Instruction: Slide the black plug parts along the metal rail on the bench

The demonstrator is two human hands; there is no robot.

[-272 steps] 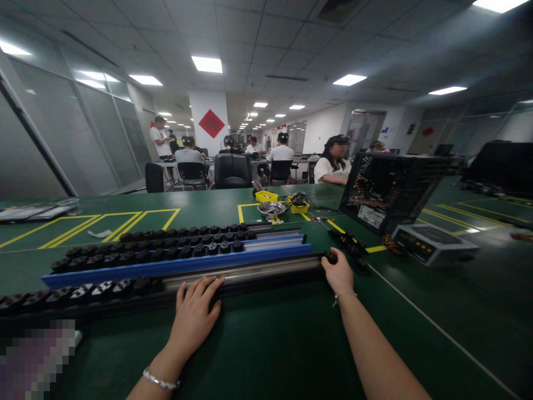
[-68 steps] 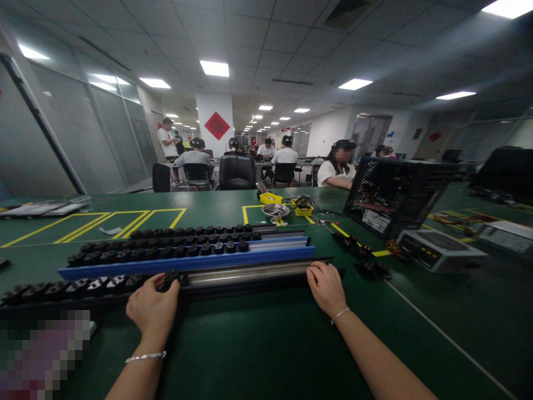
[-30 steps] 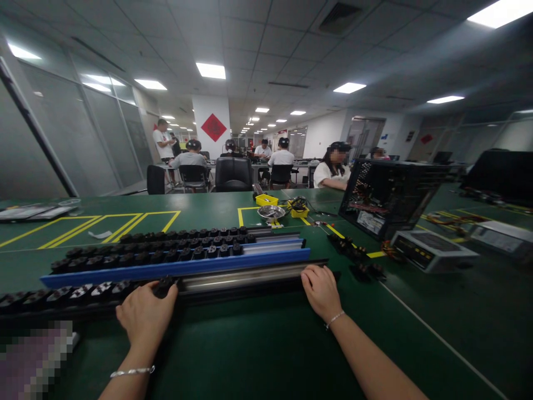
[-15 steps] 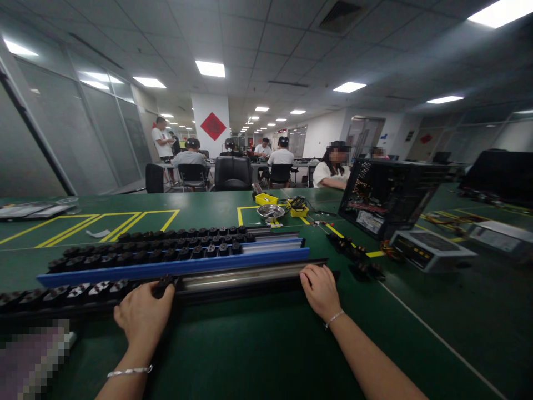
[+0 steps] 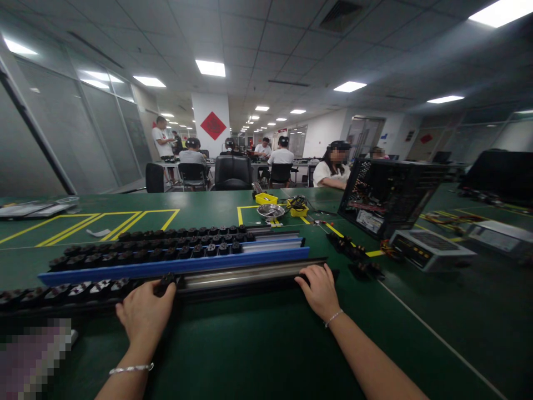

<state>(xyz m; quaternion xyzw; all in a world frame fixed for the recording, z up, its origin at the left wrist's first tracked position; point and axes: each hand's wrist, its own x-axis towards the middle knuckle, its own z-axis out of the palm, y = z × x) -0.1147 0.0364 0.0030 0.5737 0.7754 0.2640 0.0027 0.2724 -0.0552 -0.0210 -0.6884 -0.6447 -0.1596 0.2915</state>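
A long black rail (image 5: 245,276) with a shiny metal channel lies nearest me on the green table. Its left part carries a row of black blocks (image 5: 69,291) with metal pieces on top. My left hand (image 5: 145,308) is closed around the rightmost black block (image 5: 167,279) in that row, thumb at its right side. Near the rail's right end, my right hand (image 5: 320,291) grips it, fingers curled over the top and thumb pointing left. The undersides of both hands are hidden.
Behind lie a blue rail (image 5: 179,268) and more block rows. A metal bowl (image 5: 270,211), yellow bins (image 5: 266,199), an open computer case (image 5: 387,194), a power supply (image 5: 431,250) and loose black parts (image 5: 366,270) stand beyond to the right. A person (image 5: 331,169) sits across the table.
My right hand has shifted very slightly left, its thumb now further from the fingers. My left hand stays on the black block, almost unmoved.
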